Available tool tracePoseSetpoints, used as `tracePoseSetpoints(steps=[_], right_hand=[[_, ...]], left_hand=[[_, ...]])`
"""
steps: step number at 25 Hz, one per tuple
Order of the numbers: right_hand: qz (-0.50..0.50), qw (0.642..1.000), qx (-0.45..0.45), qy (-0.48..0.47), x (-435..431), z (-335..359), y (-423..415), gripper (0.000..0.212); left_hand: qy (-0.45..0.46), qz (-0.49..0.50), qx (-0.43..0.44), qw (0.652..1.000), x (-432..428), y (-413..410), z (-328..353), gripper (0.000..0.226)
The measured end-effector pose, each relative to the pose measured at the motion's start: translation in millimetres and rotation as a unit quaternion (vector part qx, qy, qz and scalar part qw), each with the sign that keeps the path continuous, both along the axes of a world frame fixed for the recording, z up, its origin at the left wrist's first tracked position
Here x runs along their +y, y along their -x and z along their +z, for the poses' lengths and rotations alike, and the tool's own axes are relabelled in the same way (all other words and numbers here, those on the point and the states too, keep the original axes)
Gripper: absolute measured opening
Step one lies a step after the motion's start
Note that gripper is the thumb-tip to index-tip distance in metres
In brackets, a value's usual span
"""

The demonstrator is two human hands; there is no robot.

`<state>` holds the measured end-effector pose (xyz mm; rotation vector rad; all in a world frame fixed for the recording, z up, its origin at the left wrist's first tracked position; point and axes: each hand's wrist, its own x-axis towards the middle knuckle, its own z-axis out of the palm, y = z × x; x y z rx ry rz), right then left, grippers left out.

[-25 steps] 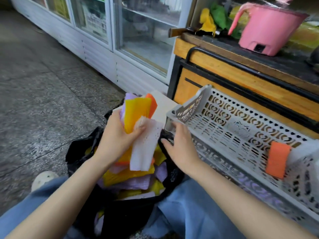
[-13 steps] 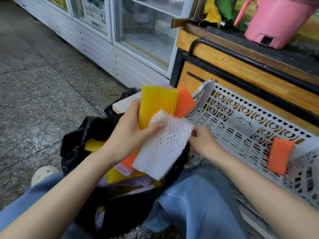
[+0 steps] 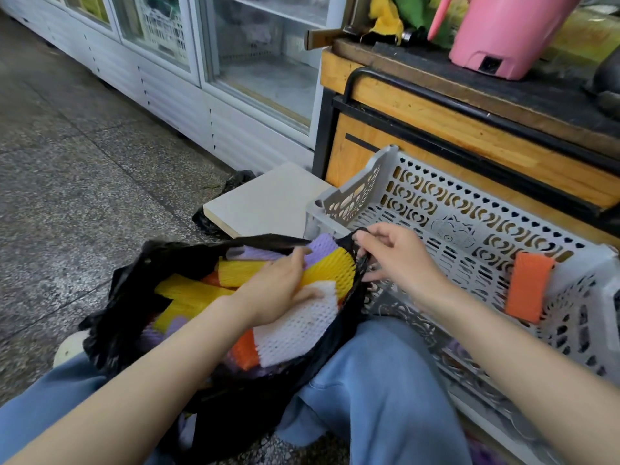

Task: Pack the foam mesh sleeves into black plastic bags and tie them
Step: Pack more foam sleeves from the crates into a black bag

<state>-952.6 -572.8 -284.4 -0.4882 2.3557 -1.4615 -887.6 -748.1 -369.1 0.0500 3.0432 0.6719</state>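
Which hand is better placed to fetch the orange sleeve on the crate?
Probably right. The right hand pinches the black bag beside the crate, nearer the orange sleeve; the left hand holds sleeves inside the bag.

One black plastic bag (image 3: 127,297), one heap of foam mesh sleeves (image 3: 295,333) in four colours, too overlapped to count, one orange sleeve (image 3: 526,290) in one grey basket (image 3: 436,203), two hands, left hand (image 3: 278,293), right hand (image 3: 399,260), one pink pot (image 3: 503,28), one pale board (image 3: 268,199)
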Motion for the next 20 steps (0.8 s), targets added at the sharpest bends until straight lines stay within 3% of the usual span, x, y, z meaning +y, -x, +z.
tracePoseSetpoints(steps=[1,3,6,10,12,16,18,20], right_hand=[[-0.004,1.0,0.01,0.004,0.7,2.1,1.3,0.016],[-0.01,1.0,0.022,0.018,3.7,3.2,3.8,0.015],[-0.011,0.999,0.034,0.008,10.3,-0.6,5.2,0.015],[0.015,0.993,0.076,-0.088,22.3,-10.0,8.8,0.015],[0.028,0.992,0.082,-0.097,29.9,-11.2,12.3,0.013],[0.094,0.983,0.084,-0.134,58.3,-9.1,12.3,0.016],[0.093,0.979,0.1,-0.15,81.7,-9.4,16.3,0.022],[0.005,0.982,0.129,-0.136,113.1,-9.0,31.4,0.026]], left_hand=[[0.016,-0.025,0.006,1.0,3.8,1.9,-2.5,0.062],[0.166,-0.075,-0.003,0.983,6.1,2.0,-12.9,0.045],[0.294,-0.098,-0.097,0.946,2.0,1.4,-30.4,0.035],[0.274,-0.114,-0.096,0.95,-0.9,-3.8,-30.3,0.041],[0.229,-0.115,0.002,0.967,-4.3,-6.1,-21.6,0.041],[0.156,-0.098,0.215,0.959,6.5,6.8,14.8,0.03],[0.094,-0.107,0.247,0.958,32.6,23.1,38.3,0.035],[0.076,-0.16,0.23,0.957,59.0,39.5,42.6,0.047]])
